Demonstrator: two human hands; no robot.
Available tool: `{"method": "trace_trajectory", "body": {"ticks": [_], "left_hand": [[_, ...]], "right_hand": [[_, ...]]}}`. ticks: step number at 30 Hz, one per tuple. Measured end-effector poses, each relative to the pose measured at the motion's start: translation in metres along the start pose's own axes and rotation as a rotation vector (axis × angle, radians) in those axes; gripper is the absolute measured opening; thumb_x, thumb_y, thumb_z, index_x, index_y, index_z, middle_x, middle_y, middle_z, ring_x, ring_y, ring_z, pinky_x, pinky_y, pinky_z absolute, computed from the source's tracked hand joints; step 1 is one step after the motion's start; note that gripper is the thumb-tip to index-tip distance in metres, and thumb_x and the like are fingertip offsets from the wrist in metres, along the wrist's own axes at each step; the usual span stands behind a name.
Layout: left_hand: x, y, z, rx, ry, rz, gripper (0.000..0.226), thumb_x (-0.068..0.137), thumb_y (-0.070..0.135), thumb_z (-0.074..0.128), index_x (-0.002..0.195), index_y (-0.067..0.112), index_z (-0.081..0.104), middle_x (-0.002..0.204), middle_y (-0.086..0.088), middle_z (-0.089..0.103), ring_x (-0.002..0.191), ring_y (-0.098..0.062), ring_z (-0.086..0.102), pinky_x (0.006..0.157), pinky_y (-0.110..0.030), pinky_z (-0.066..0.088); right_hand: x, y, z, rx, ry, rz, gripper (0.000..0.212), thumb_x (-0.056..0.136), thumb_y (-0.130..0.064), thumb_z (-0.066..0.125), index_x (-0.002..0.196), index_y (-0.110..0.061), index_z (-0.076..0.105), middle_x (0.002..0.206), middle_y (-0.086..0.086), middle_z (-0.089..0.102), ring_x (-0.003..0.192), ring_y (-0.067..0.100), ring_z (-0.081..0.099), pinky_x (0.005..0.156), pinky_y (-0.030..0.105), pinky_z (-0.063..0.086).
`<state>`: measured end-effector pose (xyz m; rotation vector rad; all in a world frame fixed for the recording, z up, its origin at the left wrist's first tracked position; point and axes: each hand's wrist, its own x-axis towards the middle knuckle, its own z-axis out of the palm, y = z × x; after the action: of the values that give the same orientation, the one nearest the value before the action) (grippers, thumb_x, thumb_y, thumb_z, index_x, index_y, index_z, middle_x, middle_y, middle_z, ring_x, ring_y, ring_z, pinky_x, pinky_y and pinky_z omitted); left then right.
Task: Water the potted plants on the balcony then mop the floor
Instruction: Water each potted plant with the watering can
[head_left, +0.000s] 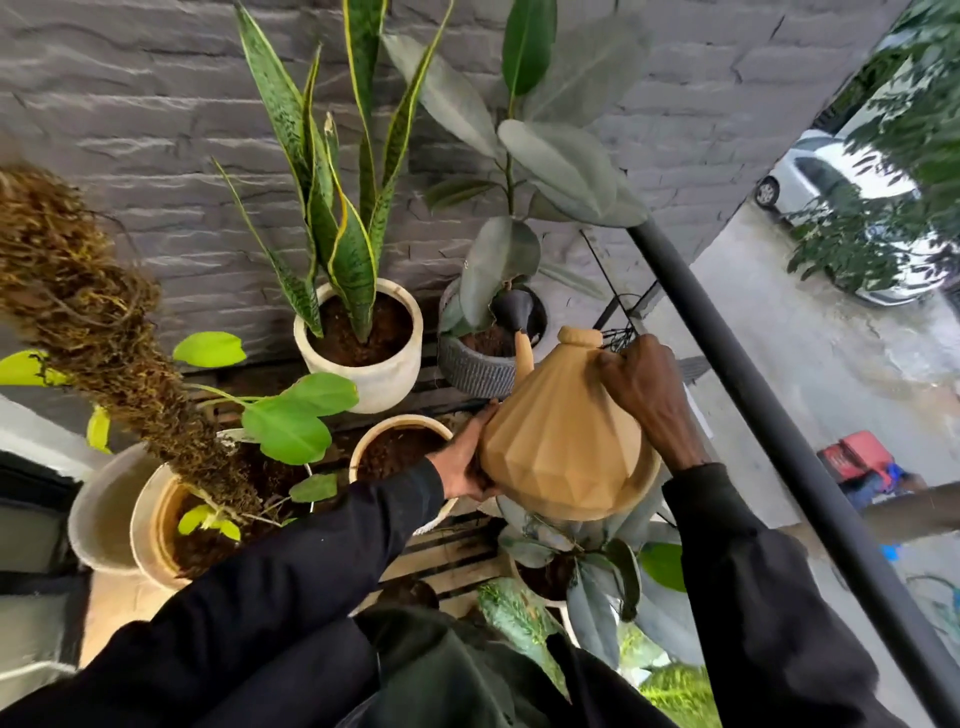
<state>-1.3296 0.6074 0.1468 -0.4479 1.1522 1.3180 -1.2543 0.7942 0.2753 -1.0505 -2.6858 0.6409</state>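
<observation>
A tan faceted watering can (563, 434) is tilted forward, its black rose spout (511, 312) over the soil of the rubber plant in the grey ribbed pot (475, 371). My right hand (647, 397) grips the can's handle at the top right. My left hand (465, 457) supports the can's lower left side, fingers wrapped under it. A snake plant stands in a white pot (379, 376) to the left. A cream pot of bare soil (397, 447) sits just below it.
A moss pole (98, 332) leans over a beige pot (156, 525) with green leaves at left. A black railing (779, 415) runs diagonally on the right, the street and a white car beyond. More leafy pots crowd the slatted floor (447, 556) below the can. A grey stone wall stands behind.
</observation>
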Motion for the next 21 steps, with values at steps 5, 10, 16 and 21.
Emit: {"method": "trace_trajectory", "body": {"ticks": [5, 10, 16, 21], "left_hand": [[0.011, 0.008, 0.003, -0.041, 0.018, -0.002, 0.069, 0.080, 0.079, 0.061, 0.110, 0.017, 0.067, 0.104, -0.010, 0.069, 0.107, -0.031, 0.059, 0.091, -0.042, 0.049], [0.016, 0.015, 0.018, -0.066, 0.003, -0.010, 0.067, 0.082, 0.078, 0.059, 0.110, 0.018, 0.066, 0.107, -0.012, 0.067, 0.105, -0.032, 0.059, 0.080, -0.043, 0.052], [0.020, 0.020, 0.033, -0.100, 0.008, 0.002, 0.070, 0.083, 0.076, 0.061, 0.116, 0.015, 0.066, 0.113, -0.015, 0.068, 0.103, -0.034, 0.061, 0.074, -0.046, 0.053], [0.028, 0.021, 0.041, -0.075, 0.020, 0.007, 0.070, 0.082, 0.078, 0.057, 0.108, 0.015, 0.066, 0.105, -0.014, 0.066, 0.102, -0.033, 0.060, 0.082, -0.044, 0.053]], "right_hand": [[0.029, -0.007, -0.002, -0.037, -0.061, -0.006, 0.040, 0.093, -0.017, 0.062, 0.063, -0.013, 0.035, 0.064, 0.004, 0.044, 0.056, 0.022, 0.040, 0.048, 0.032, 0.025], [0.058, 0.001, -0.003, -0.074, -0.090, -0.037, 0.035, 0.090, -0.023, 0.066, 0.068, -0.011, 0.041, 0.065, 0.006, 0.047, 0.057, 0.022, 0.040, 0.049, 0.031, 0.028], [0.079, 0.005, -0.012, -0.077, -0.156, -0.047, 0.027, 0.088, -0.023, 0.064, 0.070, -0.008, 0.049, 0.073, 0.013, 0.059, 0.058, 0.029, 0.055, 0.050, 0.032, 0.040], [0.092, 0.005, -0.018, -0.094, -0.171, -0.059, 0.032, 0.091, -0.017, 0.065, 0.071, -0.011, 0.042, 0.072, 0.007, 0.050, 0.070, 0.032, 0.053, 0.050, 0.032, 0.031]]}}
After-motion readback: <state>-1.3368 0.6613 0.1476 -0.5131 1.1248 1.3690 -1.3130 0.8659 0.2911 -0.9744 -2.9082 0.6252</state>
